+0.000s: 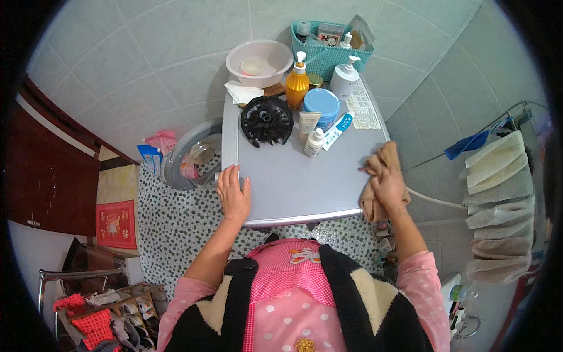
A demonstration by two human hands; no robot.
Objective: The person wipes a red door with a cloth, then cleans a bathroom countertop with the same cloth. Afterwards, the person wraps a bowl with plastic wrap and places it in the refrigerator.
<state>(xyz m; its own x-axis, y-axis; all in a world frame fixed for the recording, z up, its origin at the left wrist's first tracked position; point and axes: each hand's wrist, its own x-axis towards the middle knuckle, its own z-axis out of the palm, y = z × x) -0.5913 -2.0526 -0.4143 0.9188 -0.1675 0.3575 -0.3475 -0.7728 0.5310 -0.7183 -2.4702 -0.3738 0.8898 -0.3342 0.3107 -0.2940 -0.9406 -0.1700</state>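
Note:
My right hand (pixel 390 187) grips a bunched brown cloth (pixel 374 207) at the right edge of the grey washing machine top (pixel 303 185). Flat on the left edge of that top rests my left hand (pixel 233 193), fingers slightly apart and holding nothing. Beyond my hands stand a small white bottle (pixel 314 144), a beige tube (pixel 308 125), a blue and white toothpaste tube (pixel 338 131) and a blue-lidded tub (pixel 322 105). A black hair piece (pixel 267 121) lies to their left. An amber pump bottle (pixel 297 86) and a white pump bottle (pixel 344 79) stand farther back.
At the back are a pale plastic basin (pixel 259 61) and a teal woven basket (pixel 334 59) with toiletries. A grey bin (pixel 176 158) stands left of the machine. Towels (pixel 499 211) hang on a rack at right, and a pale hose (pixel 435 200) runs beside the machine.

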